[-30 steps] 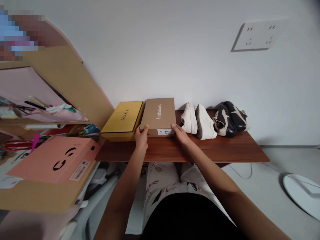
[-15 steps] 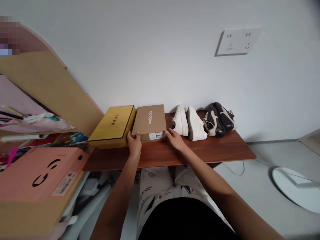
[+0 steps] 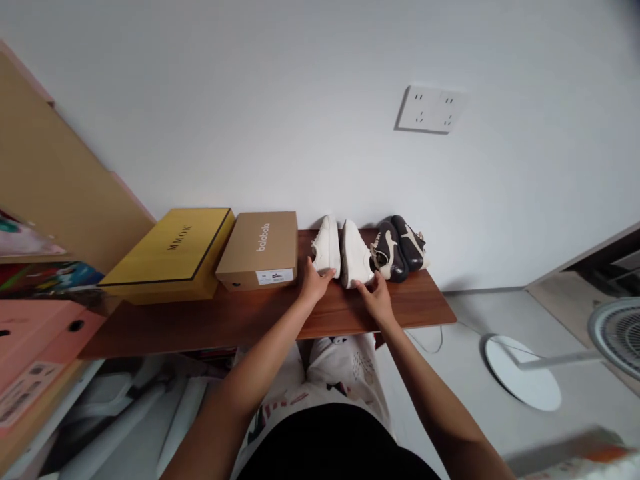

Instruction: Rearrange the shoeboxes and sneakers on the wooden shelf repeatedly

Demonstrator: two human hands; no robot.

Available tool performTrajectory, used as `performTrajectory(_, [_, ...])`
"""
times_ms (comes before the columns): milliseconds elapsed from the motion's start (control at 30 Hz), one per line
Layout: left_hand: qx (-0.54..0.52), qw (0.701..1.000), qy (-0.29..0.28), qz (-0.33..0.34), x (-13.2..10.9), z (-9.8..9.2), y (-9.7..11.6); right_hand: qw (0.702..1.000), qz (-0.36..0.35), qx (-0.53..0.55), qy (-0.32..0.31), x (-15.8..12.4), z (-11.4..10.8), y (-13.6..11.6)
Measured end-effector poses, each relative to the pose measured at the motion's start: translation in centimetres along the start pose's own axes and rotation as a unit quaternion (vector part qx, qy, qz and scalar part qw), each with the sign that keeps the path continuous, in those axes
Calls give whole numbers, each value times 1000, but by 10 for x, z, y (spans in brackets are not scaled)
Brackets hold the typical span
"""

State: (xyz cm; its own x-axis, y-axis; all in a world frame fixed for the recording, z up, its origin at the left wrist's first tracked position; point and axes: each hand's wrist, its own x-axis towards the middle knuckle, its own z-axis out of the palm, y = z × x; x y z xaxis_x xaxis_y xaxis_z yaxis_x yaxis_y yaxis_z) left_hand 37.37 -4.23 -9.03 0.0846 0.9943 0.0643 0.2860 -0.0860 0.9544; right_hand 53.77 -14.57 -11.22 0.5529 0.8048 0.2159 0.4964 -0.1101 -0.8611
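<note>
On a brown wooden board (image 3: 240, 323) stand two white sneakers side by side, heels toward me. My left hand (image 3: 316, 280) has thumb and fingers around the heel of the left white sneaker (image 3: 327, 243). At the heel of the right white sneaker (image 3: 355, 253), my right hand (image 3: 376, 293) grips with thumb and fingers on either side. Black shoes with cream stripes (image 3: 395, 250) stand just right of it. A brown balabala box (image 3: 260, 247) and a yellow MMOK box (image 3: 173, 250) lie to the left.
A pink box (image 3: 45, 347) sits at the lower left beside a tan panel (image 3: 60, 167). The white wall behind the board bears a socket plate (image 3: 433, 109). On the floor at right is a round white base (image 3: 523, 373), with a fan head (image 3: 620, 333) nearby.
Both hands have left the brown box and moved right to the white sneakers' heels. The view has shifted right, bringing the fan head into sight.
</note>
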Motion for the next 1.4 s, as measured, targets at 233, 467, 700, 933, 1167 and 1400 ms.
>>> performTrajectory(233, [24, 999, -41, -5, 24, -8, 14, 992, -2, 52, -117, 36, -12, -22])
performTrajectory(467, [330, 925, -104, 156, 17, -21, 58, 958, -105, -204, -173, 51, -33, -55])
performTrajectory(700, [468, 849, -131, 206, 7, -14, 67, 869, -193, -383, -248, 68, -18, -89])
performTrajectory(933, [465, 850, -145, 200, 15, -12, 55, 842, -209, -420, -266, 75, -2, -91])
performTrajectory(1167, [503, 829, -133, 207, 14, -10, 52, 833, -235, -423, -267, 76, 17, -93])
performTrajectory(1400, [404, 868, -78, 279, -2, 3, 74, 928, -288, -228, -58, 79, -38, -52])
